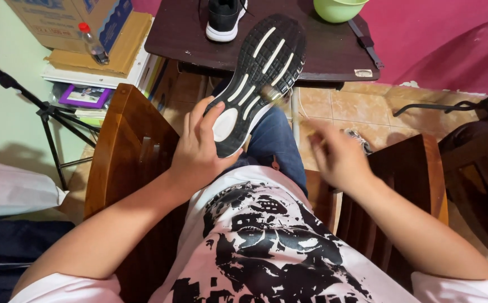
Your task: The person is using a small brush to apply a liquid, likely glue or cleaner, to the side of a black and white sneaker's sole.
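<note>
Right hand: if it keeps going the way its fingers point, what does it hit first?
Probably the shoe that the left hand holds sole-up: the right hand is blurred, fingers aimed up-left toward its forefoot. Depth is unclear, so it might pass underneath.

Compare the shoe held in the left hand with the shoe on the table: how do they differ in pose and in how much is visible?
The held shoe is turned sole up, showing its black tread with white stripes; the shoe on the table stands upright on its sole. The held shoe is gripped at the heel by the left hand and shows its full length; the shoe on the table is untouched and cut off by the frame. Both are black with white soles.
</note>
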